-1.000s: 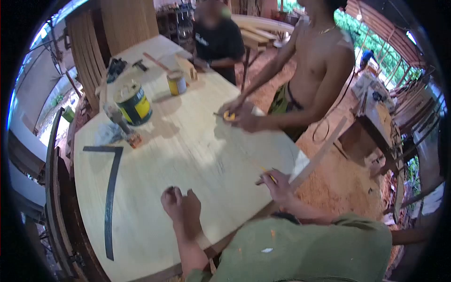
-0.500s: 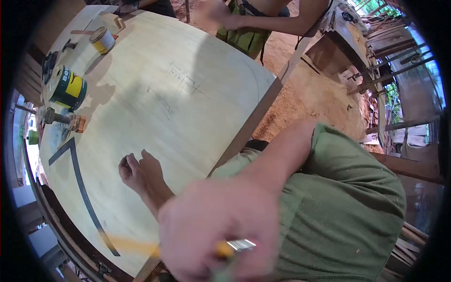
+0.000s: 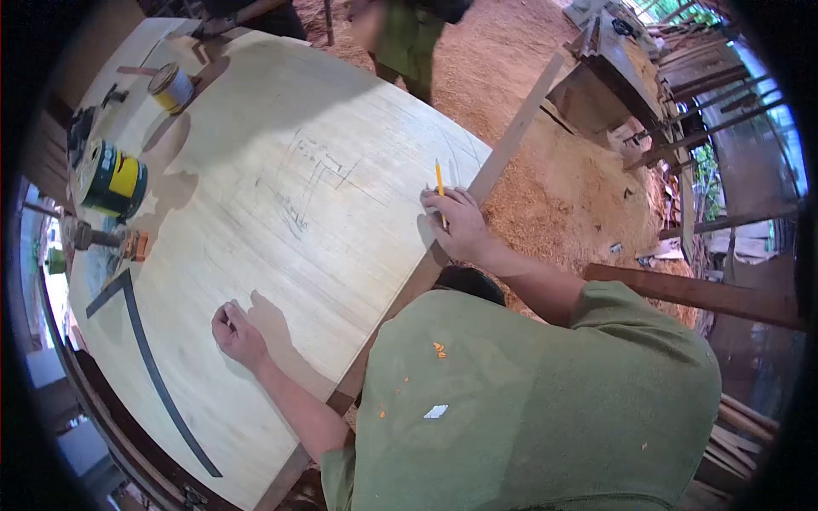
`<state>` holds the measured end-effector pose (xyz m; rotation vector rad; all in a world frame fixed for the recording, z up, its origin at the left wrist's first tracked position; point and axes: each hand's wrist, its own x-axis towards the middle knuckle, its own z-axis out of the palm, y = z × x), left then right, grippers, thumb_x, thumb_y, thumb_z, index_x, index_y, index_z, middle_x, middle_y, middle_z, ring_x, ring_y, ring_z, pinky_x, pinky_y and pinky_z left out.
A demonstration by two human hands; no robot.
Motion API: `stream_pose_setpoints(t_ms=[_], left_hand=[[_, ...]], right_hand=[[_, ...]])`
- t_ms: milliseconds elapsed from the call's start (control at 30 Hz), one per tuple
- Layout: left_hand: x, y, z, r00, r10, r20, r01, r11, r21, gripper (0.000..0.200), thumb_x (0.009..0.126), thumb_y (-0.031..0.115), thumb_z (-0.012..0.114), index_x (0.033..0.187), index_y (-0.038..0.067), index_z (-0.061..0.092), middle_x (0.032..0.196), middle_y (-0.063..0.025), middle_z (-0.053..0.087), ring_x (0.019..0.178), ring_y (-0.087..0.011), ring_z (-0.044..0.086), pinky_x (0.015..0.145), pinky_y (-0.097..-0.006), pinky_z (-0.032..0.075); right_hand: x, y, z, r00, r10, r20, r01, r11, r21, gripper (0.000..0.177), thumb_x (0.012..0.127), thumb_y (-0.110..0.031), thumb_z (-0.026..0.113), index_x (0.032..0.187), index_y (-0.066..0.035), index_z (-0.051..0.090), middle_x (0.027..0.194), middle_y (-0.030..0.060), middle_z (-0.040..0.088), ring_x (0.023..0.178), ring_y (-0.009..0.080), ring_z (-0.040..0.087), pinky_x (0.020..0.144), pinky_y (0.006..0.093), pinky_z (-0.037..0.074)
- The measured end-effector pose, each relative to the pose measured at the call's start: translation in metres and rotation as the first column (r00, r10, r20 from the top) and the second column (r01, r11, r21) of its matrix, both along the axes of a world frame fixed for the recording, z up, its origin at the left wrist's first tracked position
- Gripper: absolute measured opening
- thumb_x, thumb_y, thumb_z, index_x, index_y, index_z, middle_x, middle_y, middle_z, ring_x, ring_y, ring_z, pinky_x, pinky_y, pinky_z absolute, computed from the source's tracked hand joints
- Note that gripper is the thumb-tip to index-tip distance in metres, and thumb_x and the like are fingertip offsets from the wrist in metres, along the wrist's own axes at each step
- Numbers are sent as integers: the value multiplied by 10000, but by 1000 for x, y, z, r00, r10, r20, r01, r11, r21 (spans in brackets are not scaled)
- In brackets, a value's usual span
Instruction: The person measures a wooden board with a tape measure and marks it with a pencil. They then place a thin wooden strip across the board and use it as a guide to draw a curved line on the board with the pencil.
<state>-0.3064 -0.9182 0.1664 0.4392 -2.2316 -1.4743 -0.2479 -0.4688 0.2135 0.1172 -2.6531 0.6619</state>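
Note:
My right hand is closed around a yellow pencil, which stands nearly upright at the right edge of a pale wooden board. Its fingers rest at that edge. Farther left, my left hand lies on the board with fingers curled together; whatever they hold, if anything, is hidden. Pencil sketch lines mark the board beyond both hands. A dark metal carpenter's square lies flat to the left of my left hand. Small orange flecks and a whitish scrap show on my green shirt.
Along the board's left side stand a dark green and yellow can, a smaller yellow can and a clamp-like metal tool. Two people are at the far side, one with a hand on the board. Sawdust covers the ground at right.
My right hand has gone from close to the camera out to the board's right edge, carrying the pencil. My left hand has barely moved. A person at the far side has shifted left.

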Motion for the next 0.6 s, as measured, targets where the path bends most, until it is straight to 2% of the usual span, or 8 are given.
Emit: stream_pose_setpoints(t_ms=[133,200,267,300,367,500,600], left_hand=[[-3,-3,-2,997,-3,72,0,999,45,304,1037,242,607,1056,-58,647,974,-103,656,853,-165,593,761,-308,511],[-3,-3,-2,1000,23,4,-23,992,121,306,1040,245,603,1053,-57,646,963,-97,651,855,-164,585,777,-308,504],[-1,2,3,1000,28,11,-29,994,104,308,1039,248,603,1049,-56,647,962,-97,650,855,-165,583,781,-305,501],[0,3,6,999,35,18,-36,995,97,310,1038,250,603,1045,-56,648,960,-97,648,855,-165,581,785,-303,498],[0,-2,0,1000,23,16,-24,998,64,307,1033,245,611,1040,-59,649,956,-97,645,856,-168,581,784,-302,499],[1,-2,0,997,20,73,-20,1000,-5,284,1007,218,643,1032,-64,654,960,-111,645,868,-186,589,779,-311,506],[2,1,3,999,11,42,-8,996,-86,265,988,193,658,1031,-69,655,955,-125,650,867,-201,599,780,-325,516]], right_hand=[[4,-2,-5,999,-36,-16,34,994,-106,266,821,-95,670,1087,-96,653,1129,95,717,1103,292,648,991,443,465],[4,-2,-5,999,-33,-28,29,991,-134,254,808,-90,675,1062,-102,661,1091,89,723,1063,286,658,970,434,475],[6,0,-8,998,-46,-52,37,987,-157,195,799,-89,685,993,-109,676,956,76,718,926,287,660,889,427,487],[7,-1,-10,998,-41,-49,32,985,-167,195,799,-89,685,993,-109,676,956,76,718,926,287,660,889,427,487],[8,1,-15,996,-67,-65,53,979,-195,144,799,-92,685,942,-115,681,839,77,681,820,289,632,818,427,478],[8,1,-10,999,-47,-11,44,982,-184,124,799,-96,687,921,-114,677,794,73,659,784,286,620,791,426,471],[6,2,-10,999,-22,-29,17,988,-155,120,804,-109,689,923,-116,670,792,65,658,785,279,622,795,421,474]])
